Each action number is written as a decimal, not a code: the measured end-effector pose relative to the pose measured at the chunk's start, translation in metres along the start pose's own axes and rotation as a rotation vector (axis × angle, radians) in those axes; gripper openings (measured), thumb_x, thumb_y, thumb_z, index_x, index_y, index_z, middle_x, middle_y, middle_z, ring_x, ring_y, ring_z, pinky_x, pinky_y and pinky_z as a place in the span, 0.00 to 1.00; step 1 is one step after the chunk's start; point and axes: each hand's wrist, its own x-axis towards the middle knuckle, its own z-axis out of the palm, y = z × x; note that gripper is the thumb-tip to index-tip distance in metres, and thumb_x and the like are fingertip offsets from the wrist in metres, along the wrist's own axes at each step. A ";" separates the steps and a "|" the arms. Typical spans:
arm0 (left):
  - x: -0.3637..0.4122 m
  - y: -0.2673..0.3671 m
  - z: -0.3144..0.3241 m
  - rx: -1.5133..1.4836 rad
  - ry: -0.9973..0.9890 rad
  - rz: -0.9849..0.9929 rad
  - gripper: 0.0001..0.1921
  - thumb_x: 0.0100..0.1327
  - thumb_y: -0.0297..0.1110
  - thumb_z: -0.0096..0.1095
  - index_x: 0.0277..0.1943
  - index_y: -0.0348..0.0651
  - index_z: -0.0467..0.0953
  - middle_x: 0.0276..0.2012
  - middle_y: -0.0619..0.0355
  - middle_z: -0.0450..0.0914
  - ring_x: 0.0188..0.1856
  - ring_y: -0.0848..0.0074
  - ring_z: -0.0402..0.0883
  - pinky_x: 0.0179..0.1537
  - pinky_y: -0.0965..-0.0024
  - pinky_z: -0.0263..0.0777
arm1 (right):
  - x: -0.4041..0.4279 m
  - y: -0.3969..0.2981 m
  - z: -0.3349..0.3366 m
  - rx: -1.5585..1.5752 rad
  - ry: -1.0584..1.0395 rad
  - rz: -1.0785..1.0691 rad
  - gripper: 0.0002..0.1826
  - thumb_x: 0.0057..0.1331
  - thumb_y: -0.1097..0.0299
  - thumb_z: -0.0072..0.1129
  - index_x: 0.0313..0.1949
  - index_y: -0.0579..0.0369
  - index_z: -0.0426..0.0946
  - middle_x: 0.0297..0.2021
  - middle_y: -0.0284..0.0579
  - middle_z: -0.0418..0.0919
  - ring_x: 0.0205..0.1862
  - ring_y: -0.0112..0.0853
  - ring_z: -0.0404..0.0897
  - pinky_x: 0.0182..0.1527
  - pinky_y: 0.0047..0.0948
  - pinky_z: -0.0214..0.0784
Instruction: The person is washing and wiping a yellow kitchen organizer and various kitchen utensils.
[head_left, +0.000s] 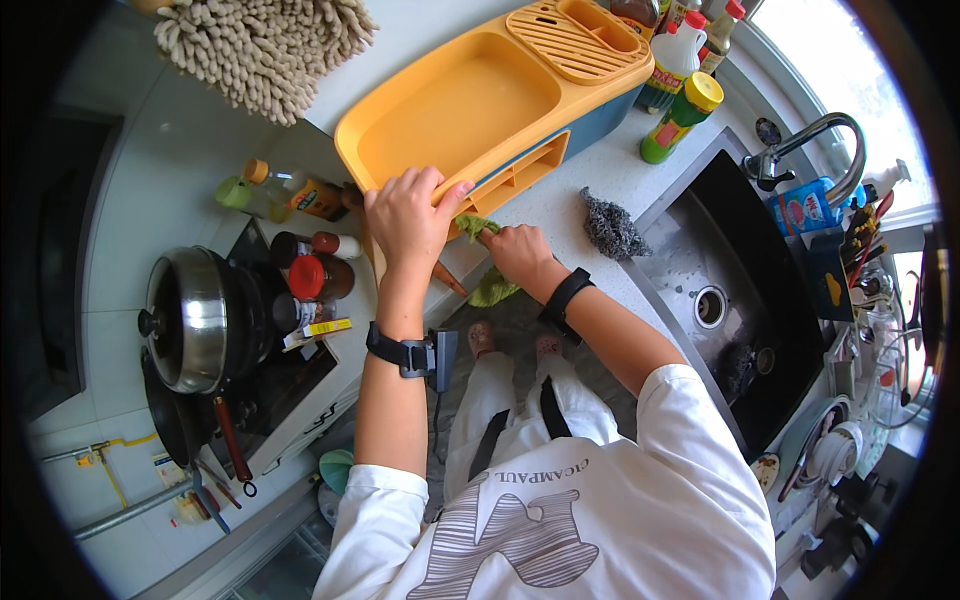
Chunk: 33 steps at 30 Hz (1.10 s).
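A yellow and blue plastic kitchen organizer (457, 105) stands on the counter before me, with a shallow tray top, a slotted drain part and a divided front opening. My left hand (411, 214) grips the near left corner of its rim, the thumb over the edge. Pinched in my right hand (517, 255) is a green cloth (493, 289), whose upper end touches the organizer by the front opening, while the rest hangs below my fingers. A grey scrubbing cloth or mesh (611, 225) lies on the counter right of my right hand.
Sink (709, 247) and faucet (772, 157) are on the right. Sauce bottles and a green yellow-capped container (681, 116) stand behind. At left are seasoning jars (319, 276), oil bottles and a lidded steel pot (187, 319) on the stove. A beige chenille mat (262, 52) lies at upper left.
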 end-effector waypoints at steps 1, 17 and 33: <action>0.002 0.002 0.001 -0.004 0.005 -0.001 0.16 0.54 0.50 0.66 0.25 0.47 0.72 0.25 0.63 0.76 0.30 0.67 0.76 0.31 0.63 0.56 | -0.001 0.001 0.002 -0.011 0.013 0.056 0.09 0.63 0.67 0.49 0.41 0.50 0.75 0.28 0.43 0.82 0.32 0.38 0.84 0.32 0.34 0.75; 0.002 0.000 0.002 -0.041 0.038 0.000 0.19 0.54 0.53 0.65 0.24 0.46 0.72 0.22 0.60 0.74 0.28 0.65 0.75 0.31 0.63 0.59 | 0.010 0.059 -0.016 -0.155 -0.009 -0.166 0.14 0.62 0.66 0.46 0.45 0.35 0.76 0.26 0.41 0.81 0.30 0.39 0.83 0.32 0.37 0.74; 0.003 0.001 0.001 -0.024 0.057 0.024 0.18 0.53 0.51 0.67 0.24 0.46 0.71 0.22 0.62 0.76 0.27 0.66 0.75 0.29 0.63 0.57 | 0.034 0.028 -0.001 -0.042 0.095 0.094 0.09 0.62 0.68 0.49 0.41 0.49 0.77 0.30 0.41 0.82 0.33 0.38 0.83 0.33 0.35 0.75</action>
